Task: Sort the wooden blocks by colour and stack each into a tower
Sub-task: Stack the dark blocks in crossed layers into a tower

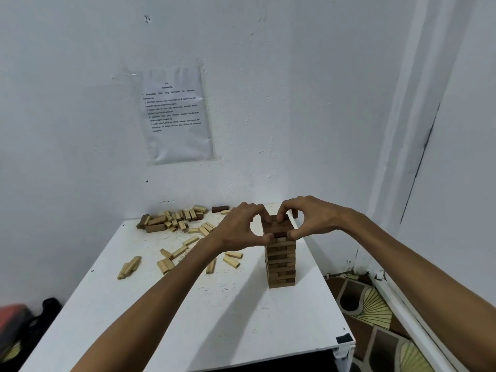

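A tower of dark brown wooden blocks point(281, 261) stands on the right part of the white table point(220, 312). My left hand point(239, 226) and my right hand point(311, 218) are both at its top, fingers curled over the uppermost dark blocks point(276, 227), thumbs against the near side. One light block shows just under the top layers. Loose light blocks point(171, 260) lie scattered left of the tower, and a heap of light and dark blocks point(174, 217) sits at the table's far left.
A single dark block point(220, 209) lies by the wall behind my left hand. A printed sheet point(175, 114) is taped to the wall. Patterned floor point(375, 312) is right of the table, a dark bag point(24, 323) at lower left.
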Demonstrator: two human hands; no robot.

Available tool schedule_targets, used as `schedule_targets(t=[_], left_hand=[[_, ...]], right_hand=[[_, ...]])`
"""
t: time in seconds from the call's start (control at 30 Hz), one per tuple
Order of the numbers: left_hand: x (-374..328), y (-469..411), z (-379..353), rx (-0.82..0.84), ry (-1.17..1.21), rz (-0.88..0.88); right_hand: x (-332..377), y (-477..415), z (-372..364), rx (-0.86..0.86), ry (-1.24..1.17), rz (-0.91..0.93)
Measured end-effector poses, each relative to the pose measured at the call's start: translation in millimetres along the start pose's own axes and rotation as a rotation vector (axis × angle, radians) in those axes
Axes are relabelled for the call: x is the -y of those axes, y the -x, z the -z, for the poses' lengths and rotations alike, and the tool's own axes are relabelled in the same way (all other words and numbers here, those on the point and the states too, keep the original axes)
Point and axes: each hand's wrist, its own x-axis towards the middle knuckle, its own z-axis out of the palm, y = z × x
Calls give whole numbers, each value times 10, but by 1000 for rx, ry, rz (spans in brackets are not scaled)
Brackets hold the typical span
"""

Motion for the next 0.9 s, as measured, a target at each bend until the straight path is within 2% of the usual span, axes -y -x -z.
schedule_targets(t=[0.4, 0.9], left_hand=[[-4, -16, 0, 8, -22, -7], [49, -5, -40, 27, 58, 42]], right_hand=[[24, 37, 26, -6, 9, -1], [-102, -49, -39, 2, -21, -29]])
